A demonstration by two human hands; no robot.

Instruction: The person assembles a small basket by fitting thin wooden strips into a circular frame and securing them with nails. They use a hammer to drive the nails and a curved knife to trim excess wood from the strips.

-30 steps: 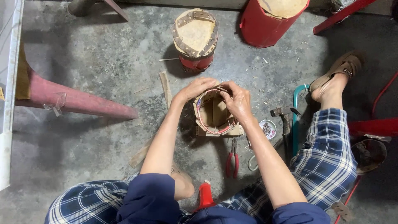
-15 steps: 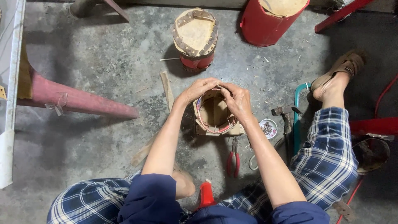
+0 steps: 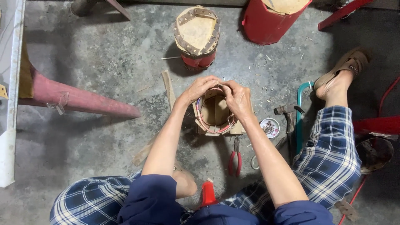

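Note:
A small open cylinder frame [image 3: 213, 125], made of tan strips with red and pale bands around its rim, stands on a flat wooden piece on the concrete floor. My left hand [image 3: 201, 88] grips the far left part of its rim. My right hand [image 3: 237, 99] holds the far right part of the rim, fingertips touching those of the left hand. Both hands close over the rim's far edge, which hides it.
Red-handled pliers [image 3: 235, 157] lie just below the frame; a small dish of nails [image 3: 269, 127] and a hammer [image 3: 287, 121] lie to its right. A finished small drum [image 3: 197, 36] and a red drum [image 3: 273, 18] stand beyond. A wood strip [image 3: 168, 88] lies left.
Both hands stay on the far rim of the frame; the fingers have shifted slightly along it. Nothing else has moved.

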